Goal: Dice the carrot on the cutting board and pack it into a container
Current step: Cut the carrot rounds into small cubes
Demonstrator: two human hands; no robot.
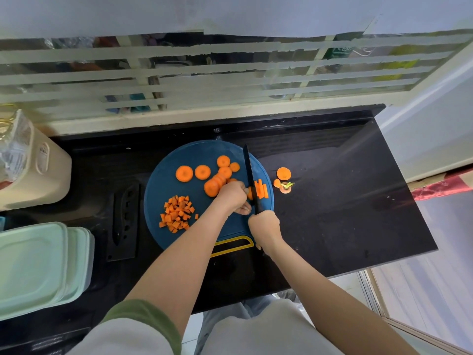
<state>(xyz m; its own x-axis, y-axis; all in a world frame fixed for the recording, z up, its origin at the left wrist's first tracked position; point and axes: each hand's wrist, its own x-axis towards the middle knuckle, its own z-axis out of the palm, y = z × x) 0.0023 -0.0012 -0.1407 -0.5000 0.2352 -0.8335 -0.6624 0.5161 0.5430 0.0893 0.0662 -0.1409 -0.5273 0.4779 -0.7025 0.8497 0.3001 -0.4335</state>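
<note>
A round blue cutting board (163, 180) lies on the black counter. Several orange carrot rounds (202, 172) sit on its far half, and a heap of diced carrot (176, 213) lies at its near left. My left hand (231, 197) holds down a carrot piece against the board, fingers curled over it. My right hand (265, 226) grips the handle of a black knife (249, 170), whose blade rests across carrot strips (262, 190) beside my left fingers. Pale green lidded containers (38, 265) stand stacked at the near left.
A black knife sheath (124, 221) lies left of the board. Carrot end scraps (283, 180) lie on the counter (345, 201) to the board's right. A cream tub (38, 170) stands at the far left. A window grille runs behind the counter, whose right edge drops off.
</note>
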